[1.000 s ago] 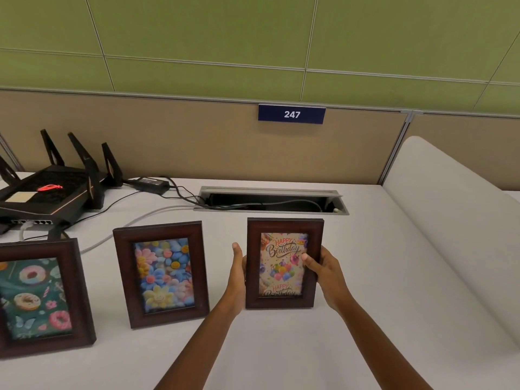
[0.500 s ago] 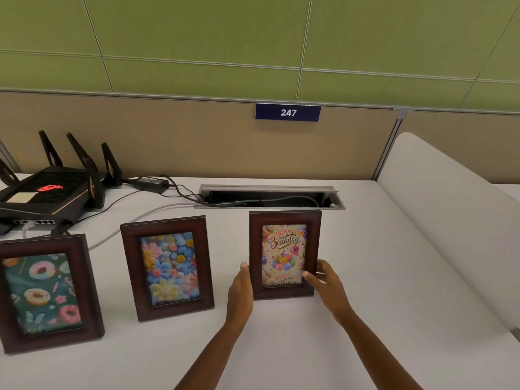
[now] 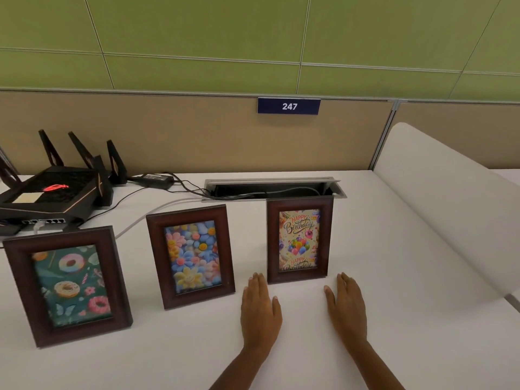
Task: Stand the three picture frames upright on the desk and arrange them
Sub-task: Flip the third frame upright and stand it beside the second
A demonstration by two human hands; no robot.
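Observation:
Three dark wooden picture frames stand upright in a row on the white desk (image 3: 380,277). The doughnut frame (image 3: 69,285) is at the left, the flower frame (image 3: 191,256) in the middle, the "Happy Birthday" frame (image 3: 298,239) at the right. My left hand (image 3: 260,311) lies flat, palm down, just in front of the birthday frame's left corner. My right hand (image 3: 347,305) lies flat off its right corner. Neither hand touches the frame and both hold nothing.
A black router (image 3: 50,192) with antennas sits at the back left, its power brick (image 3: 154,180) and cables trailing to an open cable tray (image 3: 274,188) behind the birthday frame. A white curved divider (image 3: 450,209) rises along the right. A beige partition carries a "247" plate (image 3: 289,106).
Both hands have let go of the birthday frame and dropped flat onto the desk in front of it. The frame now stands by itself, slightly farther back.

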